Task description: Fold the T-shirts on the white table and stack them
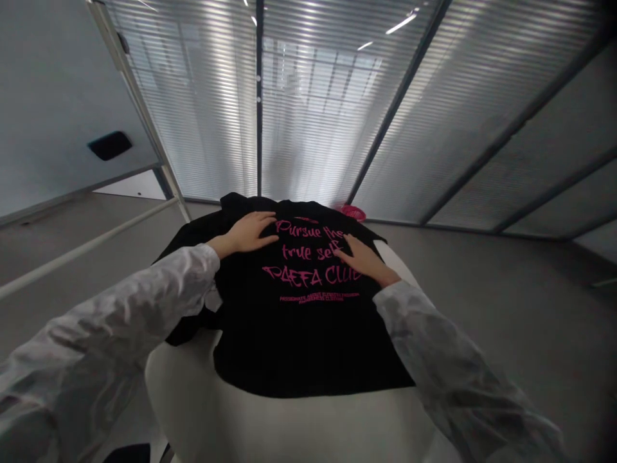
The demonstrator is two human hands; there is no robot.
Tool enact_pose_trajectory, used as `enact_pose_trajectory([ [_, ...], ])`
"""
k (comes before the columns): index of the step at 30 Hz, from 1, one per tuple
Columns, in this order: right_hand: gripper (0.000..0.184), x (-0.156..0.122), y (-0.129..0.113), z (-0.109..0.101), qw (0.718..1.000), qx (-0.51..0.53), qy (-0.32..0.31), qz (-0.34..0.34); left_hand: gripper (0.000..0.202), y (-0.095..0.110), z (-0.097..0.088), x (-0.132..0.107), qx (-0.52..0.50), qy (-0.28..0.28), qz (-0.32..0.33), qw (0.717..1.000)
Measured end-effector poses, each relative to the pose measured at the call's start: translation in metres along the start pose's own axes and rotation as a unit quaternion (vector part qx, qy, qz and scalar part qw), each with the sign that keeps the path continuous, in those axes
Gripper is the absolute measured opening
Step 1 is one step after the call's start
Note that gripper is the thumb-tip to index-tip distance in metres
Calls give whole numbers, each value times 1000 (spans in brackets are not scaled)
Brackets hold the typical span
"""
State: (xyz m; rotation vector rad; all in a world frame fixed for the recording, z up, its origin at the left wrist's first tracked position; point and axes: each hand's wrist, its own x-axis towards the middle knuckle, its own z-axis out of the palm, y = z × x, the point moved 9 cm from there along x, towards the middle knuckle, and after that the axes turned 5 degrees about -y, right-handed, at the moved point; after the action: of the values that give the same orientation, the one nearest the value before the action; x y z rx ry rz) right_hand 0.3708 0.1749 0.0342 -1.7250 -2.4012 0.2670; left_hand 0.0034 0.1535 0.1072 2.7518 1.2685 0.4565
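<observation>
A black T-shirt (308, 341) with pink printed lettering lies spread over a white, round-edged surface (289, 421). On the left part of the print, my left hand (248, 231) rests palm down with its fingers stretched out. My right hand (361, 257) lies on the right side of the lettering, fingers extended and covering some letters. Both hands touch the fabric and neither grips it. The shirt's left side is bunched and hangs over the surface's edge.
Something pink (353, 212) shows at the shirt's far right edge. Behind stands a ribbed translucent partition (308, 128) with dark frame bars. To the left are a pale panel (53, 83) with a dark oval piece and a white rail (91, 244). Grey floor (506, 289) extends at right.
</observation>
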Motion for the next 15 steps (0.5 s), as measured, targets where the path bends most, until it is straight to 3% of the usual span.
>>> enact_pose_trajectory([
  [2, 87, -31, 1, 19, 1000, -8, -7, 10, 78, 21, 27, -27, 4, -59, 36, 998],
  [4, 87, -60, 8, 27, 999, -11, 10, 29, 81, 25, 45, -47, 13, -99, 28, 995],
  [6, 85, -86, 19, 28, 998, -8, 36, 53, 81, 22, 50, -58, 22, -110, 3, 994],
  [9, 85, -120, 35, 31, 995, -12, 47, 92, 76, 34, 40, -66, 16, -86, -5, 996],
  [12, 86, -151, 40, 36, 992, -30, 34, 115, 71, 87, 32, -82, -44, -98, 113, 988],
  [15, 88, -176, 36, 39, 990, -44, 23, 129, 87, 137, 37, -114, -101, -154, 228, 956],
])
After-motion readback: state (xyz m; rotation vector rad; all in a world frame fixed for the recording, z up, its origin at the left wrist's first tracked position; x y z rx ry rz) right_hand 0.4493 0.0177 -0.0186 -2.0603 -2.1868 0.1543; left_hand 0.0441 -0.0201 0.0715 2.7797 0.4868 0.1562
